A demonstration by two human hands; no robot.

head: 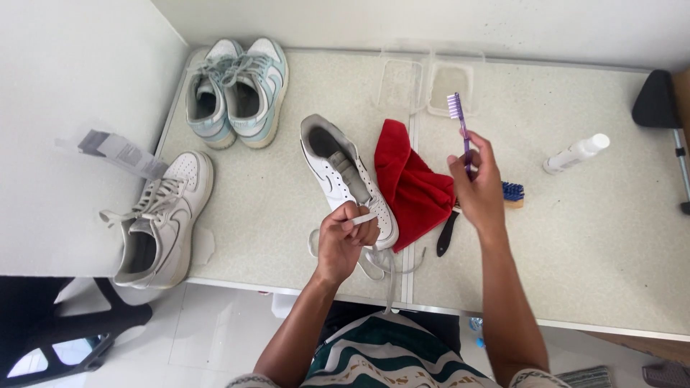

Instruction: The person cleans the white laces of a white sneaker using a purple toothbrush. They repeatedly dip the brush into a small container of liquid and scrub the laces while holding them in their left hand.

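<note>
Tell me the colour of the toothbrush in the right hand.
Purple toothbrush, head view.

Your left hand (345,241) pinches a white shoelace (359,220) over the unlaced white shoe (341,172), which lies mid-surface with its toe toward you. Your right hand (478,187) holds a purple toothbrush (460,126) upright, bristles up.

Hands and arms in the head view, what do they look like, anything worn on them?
Both arms are bare from elbow to wrist, with no long sleeves. The left hand and right hand wear no gloves, and no watch or bracelet shows on either wrist. Rings cannot be made out. At the bottom edge, pale patterned short-sleeve hems show at both elbows.
</note>
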